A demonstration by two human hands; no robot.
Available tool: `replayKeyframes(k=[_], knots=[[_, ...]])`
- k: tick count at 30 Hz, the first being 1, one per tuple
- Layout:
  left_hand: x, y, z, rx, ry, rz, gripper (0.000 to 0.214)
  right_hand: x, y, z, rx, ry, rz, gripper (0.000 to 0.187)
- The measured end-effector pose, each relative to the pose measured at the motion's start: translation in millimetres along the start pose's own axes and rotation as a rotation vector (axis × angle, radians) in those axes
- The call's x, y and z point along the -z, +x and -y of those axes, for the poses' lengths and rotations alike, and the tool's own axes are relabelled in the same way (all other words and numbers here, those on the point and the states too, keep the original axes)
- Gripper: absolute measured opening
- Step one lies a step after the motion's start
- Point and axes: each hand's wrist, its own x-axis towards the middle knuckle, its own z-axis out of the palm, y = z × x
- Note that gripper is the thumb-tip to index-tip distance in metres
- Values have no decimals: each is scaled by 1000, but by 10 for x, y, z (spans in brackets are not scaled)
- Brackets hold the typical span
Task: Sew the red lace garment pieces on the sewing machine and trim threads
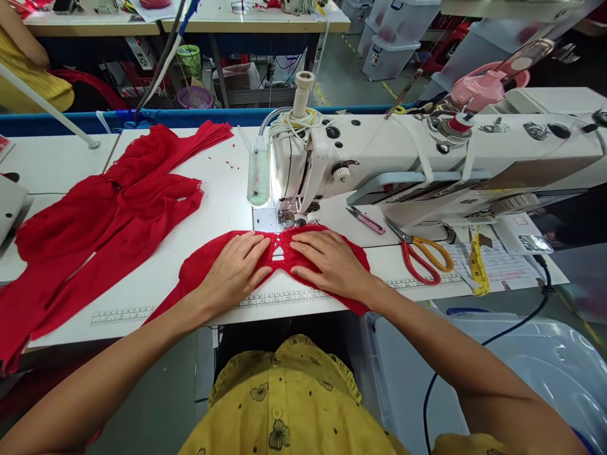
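Note:
A red lace-edged garment point(202, 260) lies at the table's front edge, just before the needle area of a white sewing machine point(288, 215). Small openings show at its narrow middle. My left hand point(239, 268) rests flat on the left part, fingers stretched toward the machine. On the right part, my right hand point(329, 260) lies flat too, its fingers pointing left and forward. Both palms cover much of the cloth. The garment's far edge reaches close to the presser foot; whether it is under it I cannot tell.
More red garments point(104, 221) are heaped on the left. Right of the machine's needle lie thread snips point(366, 219) and scissors point(417, 249), with a yellow tape measure point(478, 262) beyond. A plastic bin point(474, 341) stands below right. A person's sleeve point(28, 63) shows far left.

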Motion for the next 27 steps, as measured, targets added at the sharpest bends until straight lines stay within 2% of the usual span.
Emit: replayKeyframes(k=[5, 8, 11, 14, 17, 20, 24, 25, 27], knots=[[30, -37, -104, -102, -46, -170, 33, 78, 22, 56, -53, -137, -231, 25], [-56, -43, -136, -71, -118, -215, 34, -10, 53, 121, 28, -86, -166, 29], [-172, -53, -101, 52, -65, -153, 47, -147, 69, 130, 36, -28, -40, 44], [-231, -80, 2, 90, 54, -52, 67, -216, 49, 97, 2, 20, 31, 59], [-207, -93, 98, 60, 67, 3, 72, -173, 23, 88, 21, 7, 44, 58], [-137, -86, 84, 46, 24, -23, 69, -82, 10, 55, -56, -127, -49, 45], [-38, -77, -145, 108, -152, -190, 46, 9, -4, -101, -298, -374, -172, 30], [-20, -70, -218, 148, -242, -207, 37, 29, -9, -117, -317, -405, -180, 25], [4, -35, -344, 278, -516, -148, 33, 66, -22, -50, -339, -419, -226, 16]])
